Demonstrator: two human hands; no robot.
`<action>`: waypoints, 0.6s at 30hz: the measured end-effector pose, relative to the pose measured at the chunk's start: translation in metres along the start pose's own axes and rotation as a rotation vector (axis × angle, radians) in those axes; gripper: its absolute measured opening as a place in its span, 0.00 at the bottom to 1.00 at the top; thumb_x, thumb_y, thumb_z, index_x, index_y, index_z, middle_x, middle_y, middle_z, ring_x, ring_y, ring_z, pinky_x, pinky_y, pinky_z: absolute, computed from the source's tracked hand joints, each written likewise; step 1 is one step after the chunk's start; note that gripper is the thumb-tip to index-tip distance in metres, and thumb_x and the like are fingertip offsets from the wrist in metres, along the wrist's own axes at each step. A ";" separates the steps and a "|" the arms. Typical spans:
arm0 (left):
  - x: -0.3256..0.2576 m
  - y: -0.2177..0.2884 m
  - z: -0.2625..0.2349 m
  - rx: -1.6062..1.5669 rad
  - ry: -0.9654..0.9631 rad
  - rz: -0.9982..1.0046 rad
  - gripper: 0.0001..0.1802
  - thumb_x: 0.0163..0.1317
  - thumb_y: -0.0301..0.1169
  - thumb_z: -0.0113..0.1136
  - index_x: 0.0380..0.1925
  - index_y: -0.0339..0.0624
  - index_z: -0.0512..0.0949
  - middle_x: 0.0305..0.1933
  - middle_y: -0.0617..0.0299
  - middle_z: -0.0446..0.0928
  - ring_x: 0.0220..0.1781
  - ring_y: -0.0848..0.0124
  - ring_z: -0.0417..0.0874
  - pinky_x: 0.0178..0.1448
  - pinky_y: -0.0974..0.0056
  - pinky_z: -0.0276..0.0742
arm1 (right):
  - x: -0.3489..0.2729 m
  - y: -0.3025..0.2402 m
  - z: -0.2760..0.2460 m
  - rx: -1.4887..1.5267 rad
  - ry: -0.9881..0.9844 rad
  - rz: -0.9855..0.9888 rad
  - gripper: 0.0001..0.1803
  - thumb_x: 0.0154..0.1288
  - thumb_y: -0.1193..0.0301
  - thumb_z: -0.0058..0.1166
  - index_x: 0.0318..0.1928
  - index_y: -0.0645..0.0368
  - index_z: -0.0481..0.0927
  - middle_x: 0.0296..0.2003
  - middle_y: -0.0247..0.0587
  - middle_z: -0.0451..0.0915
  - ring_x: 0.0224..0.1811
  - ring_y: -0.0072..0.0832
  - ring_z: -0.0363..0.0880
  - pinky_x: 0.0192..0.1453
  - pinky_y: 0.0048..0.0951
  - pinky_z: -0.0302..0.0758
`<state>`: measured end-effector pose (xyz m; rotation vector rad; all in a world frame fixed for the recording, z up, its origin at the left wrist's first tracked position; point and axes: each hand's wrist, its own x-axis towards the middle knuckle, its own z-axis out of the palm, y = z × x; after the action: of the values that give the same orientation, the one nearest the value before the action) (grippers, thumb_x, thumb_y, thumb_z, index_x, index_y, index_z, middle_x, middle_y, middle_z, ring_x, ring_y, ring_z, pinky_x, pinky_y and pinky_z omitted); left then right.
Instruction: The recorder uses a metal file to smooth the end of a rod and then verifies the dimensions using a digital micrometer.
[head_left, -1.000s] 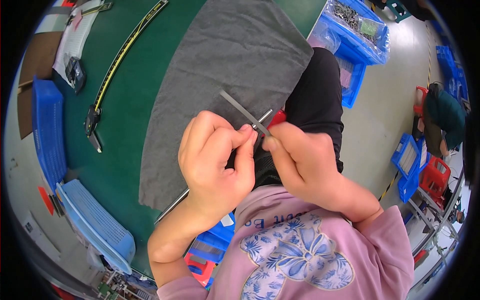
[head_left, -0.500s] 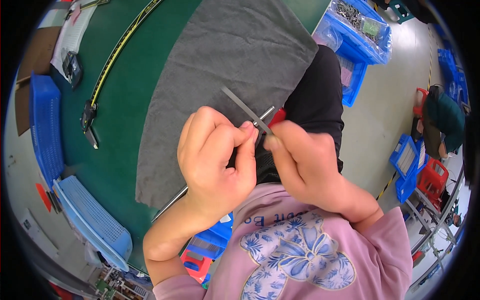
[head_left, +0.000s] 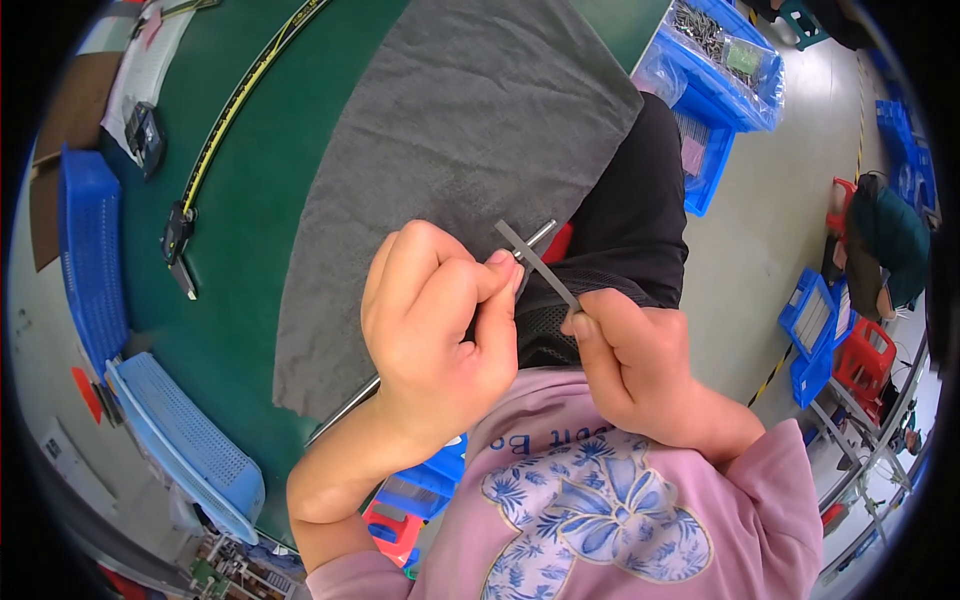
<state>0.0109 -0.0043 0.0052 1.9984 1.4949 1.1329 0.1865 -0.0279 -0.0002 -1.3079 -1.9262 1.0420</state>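
Observation:
My left hand (head_left: 435,320) is closed around a thin metal rod (head_left: 543,234). One end of the rod sticks out past the thumb and forefinger; its other end shows beyond the wrist, at the lower left. In my right hand (head_left: 640,355) a flat grey file (head_left: 545,272) is pinched by its near end between thumb and fingers. The file crosses the rod at a slant close to my left fingertips; I cannot tell how firmly they touch. A grey cloth (head_left: 460,110) lies beneath and beyond both hands, over the green table.
A long caliper (head_left: 178,228) with a yellow-and-black scale lies on the green table (head_left: 240,270). Blue baskets (head_left: 190,440) line its left edge. At the upper right stand blue bins (head_left: 735,65) with small metal parts. A person sits far right near a red stool (head_left: 865,355).
My right hand has drawn back toward me and to the right, pulling the file along across the rod. My left hand has barely shifted.

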 end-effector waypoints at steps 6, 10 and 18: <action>-0.002 0.000 0.002 -0.001 0.013 -0.015 0.11 0.43 0.14 0.66 0.20 0.38 0.73 0.22 0.59 0.67 0.22 0.64 0.68 0.25 0.62 0.60 | 0.016 -0.004 0.005 -0.029 0.022 -0.021 0.02 0.62 0.82 0.51 0.33 0.63 0.76 0.17 0.43 0.73 0.16 0.34 0.75 0.20 0.29 0.67; -0.003 0.002 0.002 0.000 0.001 0.000 0.11 0.43 0.14 0.66 0.20 0.38 0.73 0.22 0.60 0.67 0.22 0.64 0.68 0.25 0.62 0.59 | -0.002 -0.007 -0.007 -0.017 -0.012 0.020 0.02 0.61 0.82 0.52 0.33 0.63 0.75 0.17 0.43 0.73 0.15 0.34 0.75 0.20 0.29 0.68; -0.001 0.000 0.002 -0.006 0.018 0.004 0.11 0.43 0.14 0.66 0.20 0.38 0.73 0.22 0.60 0.66 0.22 0.64 0.68 0.25 0.62 0.60 | -0.002 -0.004 -0.005 -0.022 0.013 0.010 0.01 0.62 0.81 0.52 0.32 0.63 0.75 0.16 0.43 0.72 0.14 0.34 0.73 0.19 0.31 0.66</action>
<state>0.0126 -0.0050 0.0031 1.9923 1.4953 1.1592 0.1892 -0.0296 0.0062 -1.3348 -1.9286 1.0170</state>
